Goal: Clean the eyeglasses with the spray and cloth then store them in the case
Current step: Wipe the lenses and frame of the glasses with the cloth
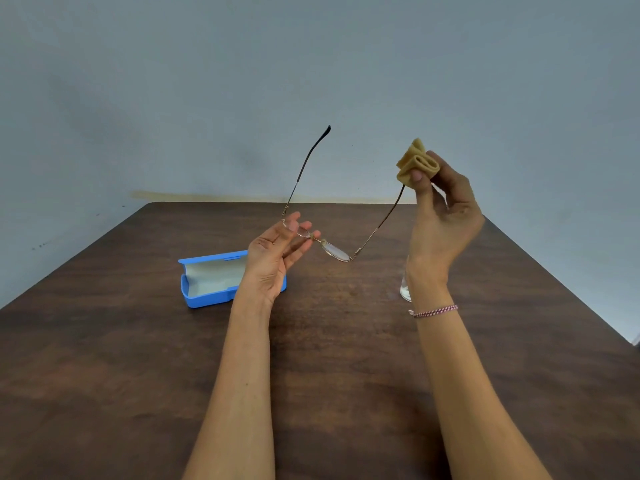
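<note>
Held in the air over the desk (346, 358): eyeglasses (335, 251), light, thin-wired, probably easily bent; best taken by the rim, not the lens. Pinched at one rim by the left hand (273, 258). Wrapped at one temple tip in soft folded cloth (415, 161), gripped by the right hand (443, 216). Mostly hidden behind that wrist: the spray bottle (405, 289).
</note>
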Demonstrator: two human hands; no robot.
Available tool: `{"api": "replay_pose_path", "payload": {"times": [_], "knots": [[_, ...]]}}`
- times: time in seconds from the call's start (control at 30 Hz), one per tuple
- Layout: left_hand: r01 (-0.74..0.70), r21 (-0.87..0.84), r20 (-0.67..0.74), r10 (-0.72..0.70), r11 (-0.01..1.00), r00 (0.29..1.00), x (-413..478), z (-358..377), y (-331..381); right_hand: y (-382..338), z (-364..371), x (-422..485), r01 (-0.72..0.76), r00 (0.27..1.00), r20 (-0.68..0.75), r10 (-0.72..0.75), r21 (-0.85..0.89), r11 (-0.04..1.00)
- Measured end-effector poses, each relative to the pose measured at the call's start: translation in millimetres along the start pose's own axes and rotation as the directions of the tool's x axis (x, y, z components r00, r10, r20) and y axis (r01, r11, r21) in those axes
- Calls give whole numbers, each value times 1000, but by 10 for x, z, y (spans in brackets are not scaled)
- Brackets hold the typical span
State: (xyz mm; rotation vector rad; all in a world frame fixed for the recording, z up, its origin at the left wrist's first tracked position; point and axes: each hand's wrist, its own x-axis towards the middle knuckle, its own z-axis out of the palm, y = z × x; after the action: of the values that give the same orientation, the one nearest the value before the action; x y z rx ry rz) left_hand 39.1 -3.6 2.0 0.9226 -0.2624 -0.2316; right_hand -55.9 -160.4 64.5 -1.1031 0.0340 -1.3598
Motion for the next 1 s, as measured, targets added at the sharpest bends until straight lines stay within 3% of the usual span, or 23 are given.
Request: {"api": "replay_pose_path", "payload": {"times": [0.1, 0.27, 0.47, 0.7, 1.0], "knots": [[-25, -3, -3, 25, 1000, 1000, 4, 27, -18, 0, 64, -55, 27, 997, 73, -27, 3, 1000], [-62, 2, 52, 62, 998, 997, -12, 108, -56, 199, 193, -270, -228, 935, 250, 250, -116, 967], [-50, 53, 99, 45, 997, 994, -49, 191, -133, 392, 166, -294, -304, 908, 212, 361, -258, 917], [-43, 126, 127, 27, 991, 992, -71, 224, -178, 460, 165, -303, -509, 796, 295, 528, -147, 848], [-25, 165, 97, 9, 986, 995, -32, 191, -184, 531, 283, -348, -501, 762, 387, 519, -155, 851]]}}
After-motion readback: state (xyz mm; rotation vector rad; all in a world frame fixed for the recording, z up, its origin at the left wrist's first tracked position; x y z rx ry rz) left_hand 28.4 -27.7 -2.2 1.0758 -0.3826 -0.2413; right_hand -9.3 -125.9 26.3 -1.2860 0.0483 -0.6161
